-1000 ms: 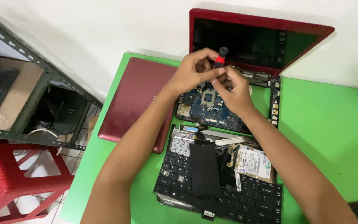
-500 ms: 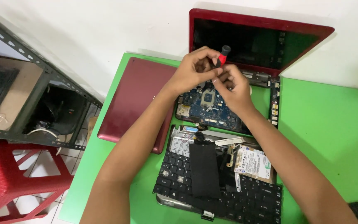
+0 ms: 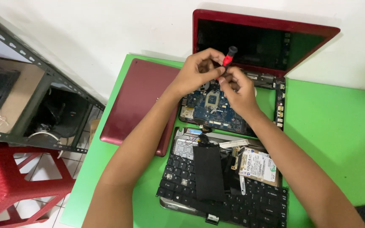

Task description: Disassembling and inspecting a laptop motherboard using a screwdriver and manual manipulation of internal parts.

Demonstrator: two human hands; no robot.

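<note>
Both hands meet over the blue motherboard [image 3: 216, 107] of the opened red laptop [image 3: 262, 42] at twelve o'clock on the green table [image 3: 339, 126]. The left hand [image 3: 197, 71] pinches a red-handled screwdriver [image 3: 229, 55]; the right hand [image 3: 239, 90] curls near its shaft — whether it grips, I cannot tell. Likely a screw is being worked; the tip needs steady seating. Tip and screw are hidden.
</note>
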